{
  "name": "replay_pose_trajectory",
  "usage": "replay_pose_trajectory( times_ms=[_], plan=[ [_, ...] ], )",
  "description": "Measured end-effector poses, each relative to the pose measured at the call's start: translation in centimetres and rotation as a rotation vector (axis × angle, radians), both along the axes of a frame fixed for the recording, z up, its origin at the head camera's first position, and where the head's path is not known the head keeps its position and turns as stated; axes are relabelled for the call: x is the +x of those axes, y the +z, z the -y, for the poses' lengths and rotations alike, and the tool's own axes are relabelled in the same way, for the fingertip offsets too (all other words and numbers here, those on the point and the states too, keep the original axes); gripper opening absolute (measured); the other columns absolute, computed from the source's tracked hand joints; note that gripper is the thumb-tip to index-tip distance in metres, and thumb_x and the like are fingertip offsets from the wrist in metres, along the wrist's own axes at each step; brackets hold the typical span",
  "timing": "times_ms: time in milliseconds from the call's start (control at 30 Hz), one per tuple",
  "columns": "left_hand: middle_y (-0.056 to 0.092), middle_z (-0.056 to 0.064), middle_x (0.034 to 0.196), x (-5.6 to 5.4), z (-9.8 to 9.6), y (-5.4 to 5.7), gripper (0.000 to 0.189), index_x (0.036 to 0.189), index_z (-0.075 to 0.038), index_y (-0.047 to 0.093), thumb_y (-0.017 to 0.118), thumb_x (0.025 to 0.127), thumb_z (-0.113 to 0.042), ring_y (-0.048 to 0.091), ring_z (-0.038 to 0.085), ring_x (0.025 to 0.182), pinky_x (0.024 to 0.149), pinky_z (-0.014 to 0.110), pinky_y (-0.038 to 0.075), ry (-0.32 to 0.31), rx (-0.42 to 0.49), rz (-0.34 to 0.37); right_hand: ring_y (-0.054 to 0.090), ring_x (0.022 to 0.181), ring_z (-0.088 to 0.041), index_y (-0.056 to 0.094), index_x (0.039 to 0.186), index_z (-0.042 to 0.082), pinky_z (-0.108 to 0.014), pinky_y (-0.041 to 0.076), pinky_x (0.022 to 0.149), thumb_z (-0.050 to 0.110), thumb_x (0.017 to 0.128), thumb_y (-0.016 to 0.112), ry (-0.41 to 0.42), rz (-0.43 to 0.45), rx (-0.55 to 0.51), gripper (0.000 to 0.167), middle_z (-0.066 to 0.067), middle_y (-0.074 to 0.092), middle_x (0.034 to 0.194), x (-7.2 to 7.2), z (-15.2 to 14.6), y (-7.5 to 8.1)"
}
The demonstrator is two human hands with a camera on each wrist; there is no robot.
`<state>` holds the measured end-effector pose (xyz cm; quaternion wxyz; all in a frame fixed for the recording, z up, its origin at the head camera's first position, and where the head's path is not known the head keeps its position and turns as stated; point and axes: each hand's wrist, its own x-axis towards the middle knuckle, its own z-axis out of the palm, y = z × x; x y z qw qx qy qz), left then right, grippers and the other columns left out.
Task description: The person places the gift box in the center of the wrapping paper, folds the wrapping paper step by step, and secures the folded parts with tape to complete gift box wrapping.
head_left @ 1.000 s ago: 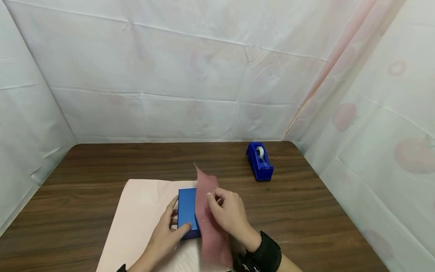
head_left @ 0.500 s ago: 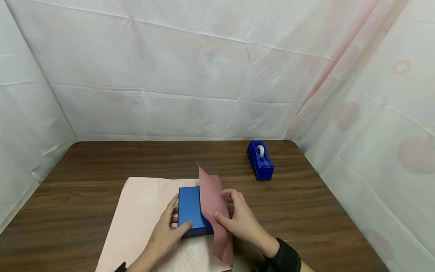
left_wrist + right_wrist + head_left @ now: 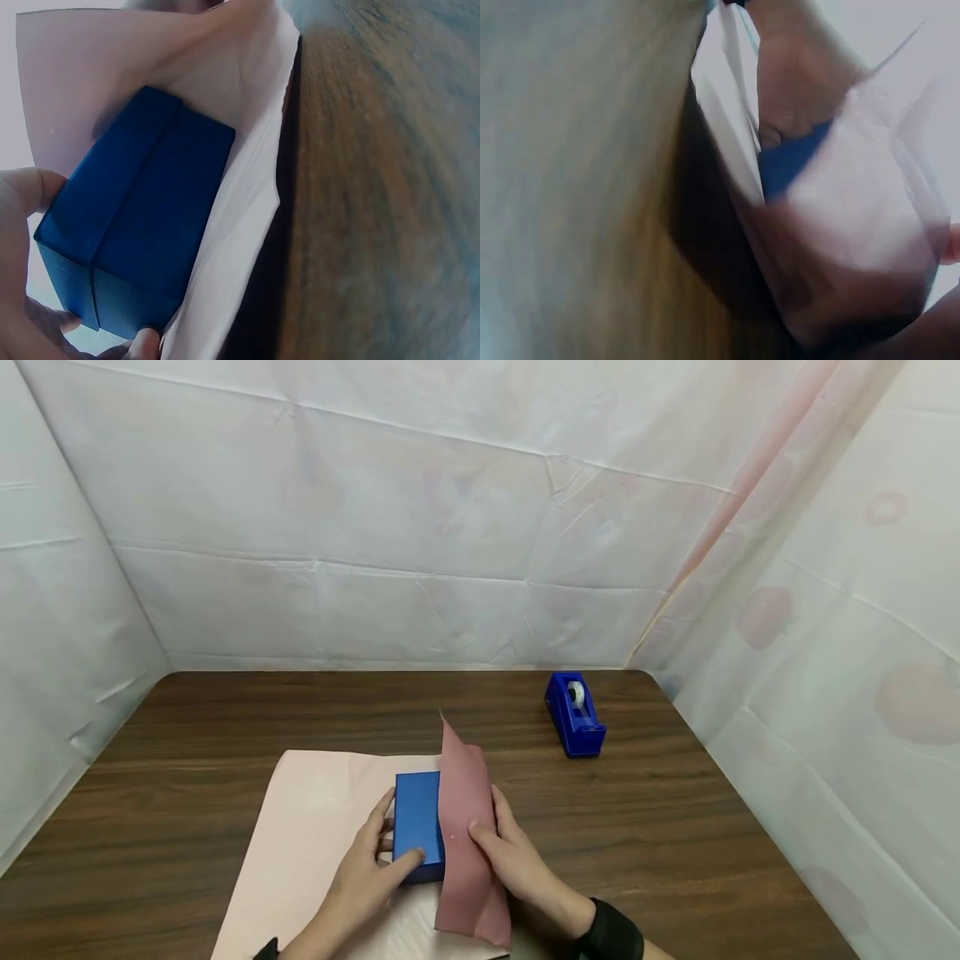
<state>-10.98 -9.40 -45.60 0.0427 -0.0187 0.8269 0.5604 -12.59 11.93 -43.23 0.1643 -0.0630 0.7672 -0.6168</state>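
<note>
A blue lidded box (image 3: 417, 814) lies on a sheet of pink wrapping paper (image 3: 307, 835). My left hand (image 3: 360, 872) grips the box from its left, thumb on the top near corner and fingers along the side. The left wrist view shows the lid's seam around the box (image 3: 150, 202). On the right the paper rises in a darker pink flap (image 3: 467, 843) that covers the box's right part. My right hand (image 3: 517, 860) holds this flap, thumb on its face and fingers behind it. In the right wrist view, the paper (image 3: 855, 217) hides most of the box (image 3: 787, 161).
A blue tape dispenser (image 3: 574, 718) with a roll of tape stands at the back right of the dark wooden table (image 3: 675, 827). Pale printed cloth (image 3: 420, 527) hangs behind the table and along both sides.
My right hand slid right along the flap, loosened its pinch, then brought its fingers behind the paper. The flap swung right, then back left over the box. The left hand stayed put.
</note>
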Motion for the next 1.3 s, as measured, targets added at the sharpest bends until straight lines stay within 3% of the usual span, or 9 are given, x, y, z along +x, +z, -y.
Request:
replay_pose_trajectory(
  times_ms=[200,433,733,933,1067,1200,1300],
  plan=[
    [0.055,0.006,0.127,0.0,-0.1,0.0,0.087,0.152,-0.03,0.023,0.073,0.081,-0.029,0.057,0.011,0.095,0.071,0.021,0.049,-0.005,0.006,-0.002,0.005,0.147,-0.032,0.002,0.156,0.017,-0.06,0.004,0.115,0.027,0.102,0.041,-0.014,0.024,-0.128,0.067,-0.012,0.004,0.162,0.2,0.7,-0.4],
    [0.054,0.006,0.128,0.0,-0.1,-0.1,0.088,0.154,-0.027,0.022,0.072,0.082,-0.03,0.057,0.011,0.097,0.073,0.021,0.048,-0.011,-0.006,0.01,-0.014,0.148,-0.029,-0.009,0.154,0.009,-0.058,-0.008,0.115,0.025,0.107,0.012,0.036,-0.06,-0.222,0.054,-0.01,-0.011,0.162,0.3,0.6,-0.9],
    [0.053,0.004,0.127,0.2,-0.1,-0.4,0.09,0.154,-0.026,0.021,0.073,0.081,-0.028,0.057,0.01,0.097,0.074,0.019,0.048,-0.017,0.003,0.001,-0.01,0.148,-0.023,-0.006,0.155,0.026,-0.055,-0.003,0.116,0.005,0.098,0.034,-0.011,0.0,-0.225,0.073,0.0,-0.01,0.163,0.2,0.8,-1.3],
    [0.053,0.004,0.128,0.4,-0.1,-0.2,0.084,0.154,-0.026,0.023,0.071,0.085,-0.03,0.056,0.009,0.098,0.077,0.019,0.046,-0.016,-0.022,-0.019,-0.007,0.149,-0.024,0.008,0.155,0.032,-0.061,0.001,0.114,0.007,0.097,0.042,-0.009,-0.126,-0.026,0.071,-0.002,-0.006,0.163,0.2,0.9,-1.3],
    [0.054,0.005,0.13,0.4,-0.2,-0.1,0.077,0.153,-0.028,0.024,0.065,0.089,-0.042,0.057,0.009,0.102,0.08,0.022,0.047,0.003,-0.037,-0.029,-0.006,0.15,-0.028,0.01,0.155,0.026,-0.066,0.006,0.112,0.013,0.097,0.044,0.019,-0.223,0.134,0.069,-0.007,-0.005,0.163,0.2,0.9,-1.1],
    [0.055,0.004,0.127,0.1,-0.4,-0.1,0.088,0.153,-0.03,0.022,0.071,0.082,-0.048,0.058,0.011,0.102,0.081,0.025,0.049,0.02,-0.025,-0.005,-0.004,0.149,-0.03,0.008,0.156,0.018,-0.064,0.012,0.112,0.014,0.097,0.045,0.049,-0.299,0.23,0.07,-0.01,-0.007,0.162,0.1,0.9,-0.9],
    [0.054,0.004,0.126,0.0,-0.5,0.0,0.096,0.154,-0.029,0.02,0.077,0.077,-0.046,0.057,0.012,0.101,0.08,0.025,0.048,0.024,-0.039,0.009,-0.001,0.149,-0.026,0.0,0.156,0.018,-0.059,0.013,0.114,0.015,0.097,0.046,0.053,-0.287,0.221,0.075,-0.009,-0.006,0.163,-0.1,0.8,-1.0]
  ],
)
